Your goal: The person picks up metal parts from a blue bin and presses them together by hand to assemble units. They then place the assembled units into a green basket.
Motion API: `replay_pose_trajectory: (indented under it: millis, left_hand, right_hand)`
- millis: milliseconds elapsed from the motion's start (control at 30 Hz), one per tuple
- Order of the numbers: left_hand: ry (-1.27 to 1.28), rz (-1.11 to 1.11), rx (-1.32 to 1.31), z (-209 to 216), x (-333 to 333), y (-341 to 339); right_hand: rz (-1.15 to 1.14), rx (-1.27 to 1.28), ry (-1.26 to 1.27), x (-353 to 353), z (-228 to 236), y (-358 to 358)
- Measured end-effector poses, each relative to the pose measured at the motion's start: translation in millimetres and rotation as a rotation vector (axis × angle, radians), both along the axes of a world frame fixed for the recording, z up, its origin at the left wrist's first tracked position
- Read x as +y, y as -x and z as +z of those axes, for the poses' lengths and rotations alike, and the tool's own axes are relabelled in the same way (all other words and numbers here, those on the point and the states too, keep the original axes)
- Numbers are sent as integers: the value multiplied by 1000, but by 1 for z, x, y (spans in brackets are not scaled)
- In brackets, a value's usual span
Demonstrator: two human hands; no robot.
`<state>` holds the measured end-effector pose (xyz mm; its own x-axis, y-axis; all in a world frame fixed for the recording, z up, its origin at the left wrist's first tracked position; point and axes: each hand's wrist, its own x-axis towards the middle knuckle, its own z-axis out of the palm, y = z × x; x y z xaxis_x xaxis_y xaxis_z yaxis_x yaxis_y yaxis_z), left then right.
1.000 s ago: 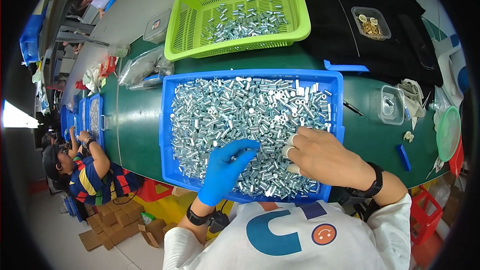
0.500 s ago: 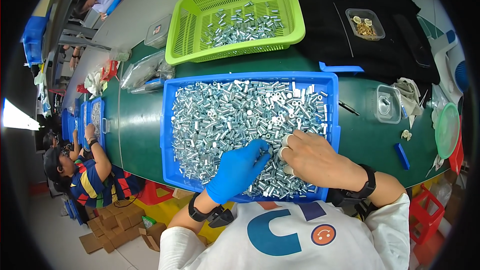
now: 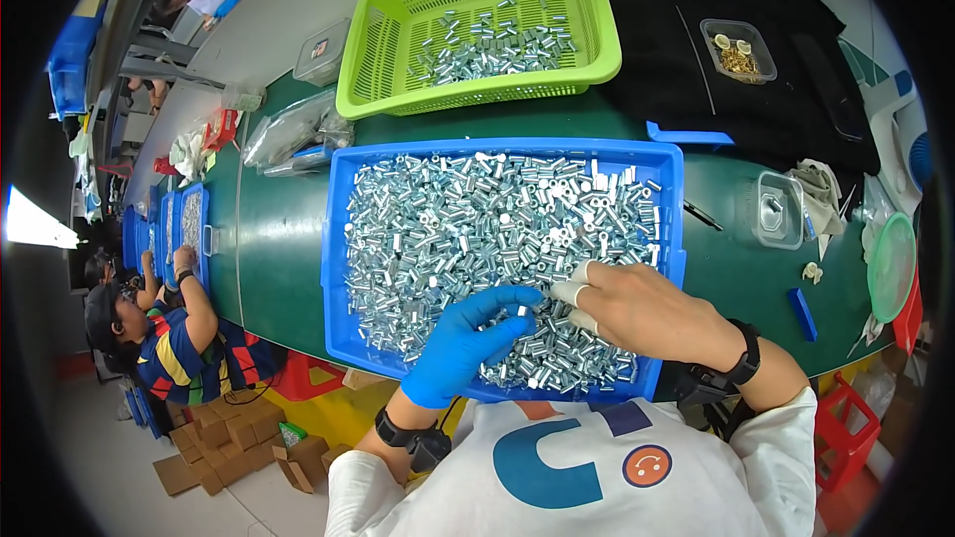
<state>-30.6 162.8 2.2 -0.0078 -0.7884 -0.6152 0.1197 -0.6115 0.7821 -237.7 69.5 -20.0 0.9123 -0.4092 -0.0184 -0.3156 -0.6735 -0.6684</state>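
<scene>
A blue tray (image 3: 335,239) in front of me is filled with small silvery metal pieces (image 3: 428,229), many like short hexagonal sleeves. Over its near part, my left hand (image 3: 466,340) wears a blue glove. Its thumb and fingers curl around a metal piece (image 3: 524,312) that shows by the thumb tip. Close beside it on the right, my right hand (image 3: 637,308) is bare except for white finger covers (image 3: 569,291). Its fingertips are pressed together near the left fingertips; what they hold is too small to make out.
Behind the tray stands a green basket (image 3: 363,70) with more metal pieces. To the right are a pen (image 3: 702,216), a clear container (image 3: 777,209) and a blue strip (image 3: 802,314). Plastic bags (image 3: 293,134) lie at the left. A co-worker (image 3: 179,328) sits further left.
My left fingers have opened out somewhat, and a metal piece now shows at the thumb. My right hand has shifted slightly right. The view has tilted a little.
</scene>
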Motion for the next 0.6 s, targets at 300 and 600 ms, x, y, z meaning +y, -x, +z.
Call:
replay_pose_trajectory:
  millis: [300,600]
  left_hand:
    - [62,-71,-122,-7,7,3]
    - [274,-162,-277,-12,13,6]
  right_hand:
    - [53,-80,38,18,-2,-6]
    - [14,-44,25,10,-6,-3]
